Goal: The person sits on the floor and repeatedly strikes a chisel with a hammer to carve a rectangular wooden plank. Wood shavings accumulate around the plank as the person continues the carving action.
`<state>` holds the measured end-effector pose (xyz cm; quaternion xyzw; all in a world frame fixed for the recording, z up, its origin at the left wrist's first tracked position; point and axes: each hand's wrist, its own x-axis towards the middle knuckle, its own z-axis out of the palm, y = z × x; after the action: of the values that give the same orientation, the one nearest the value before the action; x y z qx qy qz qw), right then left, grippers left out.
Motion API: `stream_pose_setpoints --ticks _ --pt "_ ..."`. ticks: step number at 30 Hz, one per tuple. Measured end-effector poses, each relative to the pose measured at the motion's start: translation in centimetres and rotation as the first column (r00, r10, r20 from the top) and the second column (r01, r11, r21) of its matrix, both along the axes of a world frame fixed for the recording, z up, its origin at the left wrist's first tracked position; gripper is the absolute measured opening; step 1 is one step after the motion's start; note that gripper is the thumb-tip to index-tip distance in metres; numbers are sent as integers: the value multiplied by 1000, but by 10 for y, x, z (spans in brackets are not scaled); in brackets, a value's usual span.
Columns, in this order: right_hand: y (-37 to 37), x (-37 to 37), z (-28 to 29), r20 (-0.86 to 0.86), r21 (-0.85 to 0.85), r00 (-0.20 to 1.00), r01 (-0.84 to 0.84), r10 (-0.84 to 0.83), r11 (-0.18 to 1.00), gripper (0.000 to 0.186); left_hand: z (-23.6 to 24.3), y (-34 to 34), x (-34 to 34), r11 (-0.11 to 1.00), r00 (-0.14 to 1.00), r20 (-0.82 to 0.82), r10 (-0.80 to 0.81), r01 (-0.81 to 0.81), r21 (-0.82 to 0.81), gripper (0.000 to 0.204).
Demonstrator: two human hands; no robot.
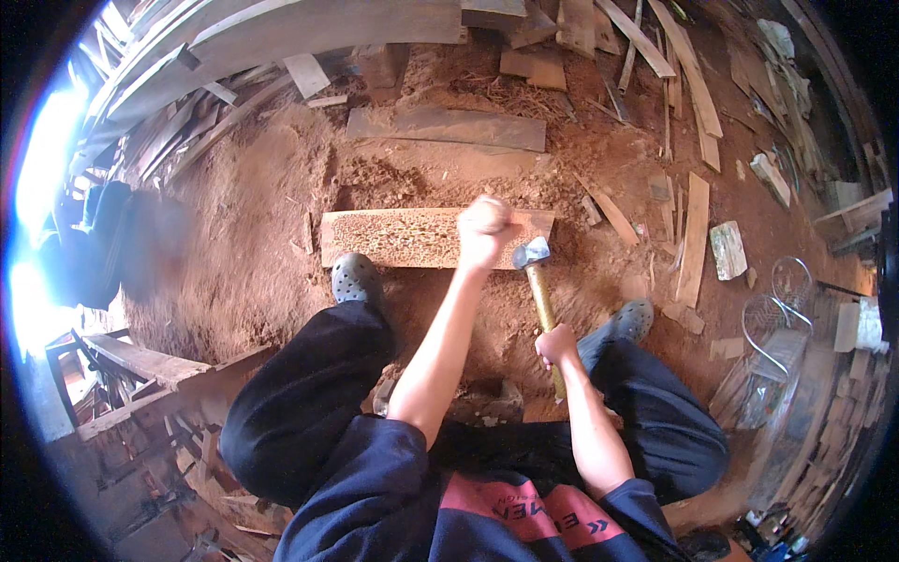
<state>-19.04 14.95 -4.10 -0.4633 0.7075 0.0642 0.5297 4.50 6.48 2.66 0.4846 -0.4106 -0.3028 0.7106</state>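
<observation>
The left hand is blurred, its grip unclear, and it hides part of the board.

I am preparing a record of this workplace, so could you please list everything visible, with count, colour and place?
Hammer: 1, grey head, yellowish handle, in the right hand
Pitted board: 1, tan, on the ground ahead
Plank: 1, greyish brown, beyond that board
Beam: 1, greyish brown, top left
Wood strips: many, brown, mostly upper right
Block: 1, whitish, right
Wire-looped thing: 1, grey, far right, kind unclear
Wooden frame: 1, brown, lower left
Blurred shape: 1, dark, far left, unclear
Ground: 1, reddish brown, throughout
Shoes: 2, grey, on the ground
Trousers: 1, dark, below
Shirt: 1, dark blue and red, bottom
Left hand: 1, closed, blurred, over the pitted board
Right hand: 1, around the hammer's handle
</observation>
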Motion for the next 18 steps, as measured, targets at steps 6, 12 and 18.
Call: stream_pose_setpoints --ticks 6,12,18 --pt "-5 0 0 -111 103 993 -20 31 994 21 -6 0 40 985 894 -417 163 -127 113 29" --pt "-6 3 2 -129 108 990 -48 62 993 20 -27 -17 42 983 871 -457 181 -142 117 29" --pt "0 -7 -19 -132 -8 991 4 -5 1000 13 -38 -24 29 983 924 -353 148 -100 151 30"
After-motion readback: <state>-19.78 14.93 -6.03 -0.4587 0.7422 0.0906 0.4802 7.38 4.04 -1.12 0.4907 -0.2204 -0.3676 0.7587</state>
